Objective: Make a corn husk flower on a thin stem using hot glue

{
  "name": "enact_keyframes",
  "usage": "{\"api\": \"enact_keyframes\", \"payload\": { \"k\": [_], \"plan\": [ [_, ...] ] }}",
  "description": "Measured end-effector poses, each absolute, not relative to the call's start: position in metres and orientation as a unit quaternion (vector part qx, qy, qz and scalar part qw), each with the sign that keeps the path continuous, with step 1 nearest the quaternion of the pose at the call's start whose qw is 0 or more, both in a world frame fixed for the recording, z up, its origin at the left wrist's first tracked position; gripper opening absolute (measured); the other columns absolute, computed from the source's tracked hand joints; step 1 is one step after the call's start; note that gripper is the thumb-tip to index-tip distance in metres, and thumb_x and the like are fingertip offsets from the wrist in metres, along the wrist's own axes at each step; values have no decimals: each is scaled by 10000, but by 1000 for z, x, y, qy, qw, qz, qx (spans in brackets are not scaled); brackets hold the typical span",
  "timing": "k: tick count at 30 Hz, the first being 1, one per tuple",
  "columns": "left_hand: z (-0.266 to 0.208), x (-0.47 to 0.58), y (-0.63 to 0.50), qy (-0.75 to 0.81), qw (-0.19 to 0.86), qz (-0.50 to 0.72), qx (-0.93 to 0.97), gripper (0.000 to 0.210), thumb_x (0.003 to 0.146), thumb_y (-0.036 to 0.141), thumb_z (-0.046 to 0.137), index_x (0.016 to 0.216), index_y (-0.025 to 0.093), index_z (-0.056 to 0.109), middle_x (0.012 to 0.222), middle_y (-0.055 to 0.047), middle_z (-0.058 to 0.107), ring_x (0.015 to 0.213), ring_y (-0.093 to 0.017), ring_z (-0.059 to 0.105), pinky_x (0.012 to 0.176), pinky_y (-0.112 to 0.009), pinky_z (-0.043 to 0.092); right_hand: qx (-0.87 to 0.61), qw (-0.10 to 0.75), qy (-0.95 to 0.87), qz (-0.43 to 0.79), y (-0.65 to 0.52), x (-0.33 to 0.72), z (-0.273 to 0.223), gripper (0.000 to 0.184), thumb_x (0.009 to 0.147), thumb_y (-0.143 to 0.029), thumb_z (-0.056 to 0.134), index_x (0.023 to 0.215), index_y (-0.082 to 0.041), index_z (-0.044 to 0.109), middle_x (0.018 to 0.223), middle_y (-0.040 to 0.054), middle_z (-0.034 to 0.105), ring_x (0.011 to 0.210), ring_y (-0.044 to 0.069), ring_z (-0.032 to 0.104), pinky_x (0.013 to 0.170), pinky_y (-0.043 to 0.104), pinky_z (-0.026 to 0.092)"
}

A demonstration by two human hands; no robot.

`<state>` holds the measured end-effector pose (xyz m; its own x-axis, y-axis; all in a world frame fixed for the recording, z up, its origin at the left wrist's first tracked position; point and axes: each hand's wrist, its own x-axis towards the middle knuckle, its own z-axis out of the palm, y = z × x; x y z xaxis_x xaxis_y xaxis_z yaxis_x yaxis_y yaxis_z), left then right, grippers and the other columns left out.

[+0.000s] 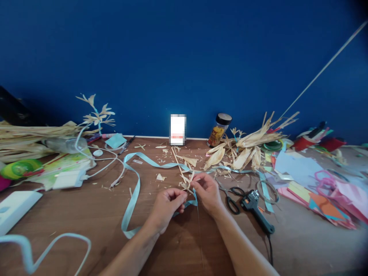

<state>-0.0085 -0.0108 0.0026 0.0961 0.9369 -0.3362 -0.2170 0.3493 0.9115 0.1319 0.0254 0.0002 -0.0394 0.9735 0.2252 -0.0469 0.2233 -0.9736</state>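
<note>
My right hand (209, 193) is closed in a pinch on a small dried husk flower (187, 184) over the middle of the table. Pale pointed petals show to the left of its fingertips, and a bit of blue hangs below them. Just left and lower, my left hand (168, 205) has its thumb and fingers pressed together; whatever they hold is too small to make out. A light blue ribbon (135, 191) curls over the tabletop around the left hand and passes behind both hands. A thin, shiny strand (199, 230) hangs beneath the right hand.
A black glue gun (257, 212) and black-handled scissors (229, 201) lie at right, near coloured papers (299, 168). Dried husks (243, 153) lie near a jar (217, 134). A lit phone (176, 130) stands against the blue wall. White cables (110, 157) and a charger (69, 178) lie left.
</note>
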Motion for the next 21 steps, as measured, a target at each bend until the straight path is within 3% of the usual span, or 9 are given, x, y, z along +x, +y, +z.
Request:
{"api": "enact_keyframes", "payload": {
  "k": [21],
  "plan": [
    [-3,-9,-9,500,650,453,351,186,640,297,643,661,120,591,506,28,537,427,-49,454,450,-171,391,-416,540,-573,455,24,131,0,60,709,-206,585,714,-180,531,785,13,574,712,125,531,662,247,420]
  ]
}}
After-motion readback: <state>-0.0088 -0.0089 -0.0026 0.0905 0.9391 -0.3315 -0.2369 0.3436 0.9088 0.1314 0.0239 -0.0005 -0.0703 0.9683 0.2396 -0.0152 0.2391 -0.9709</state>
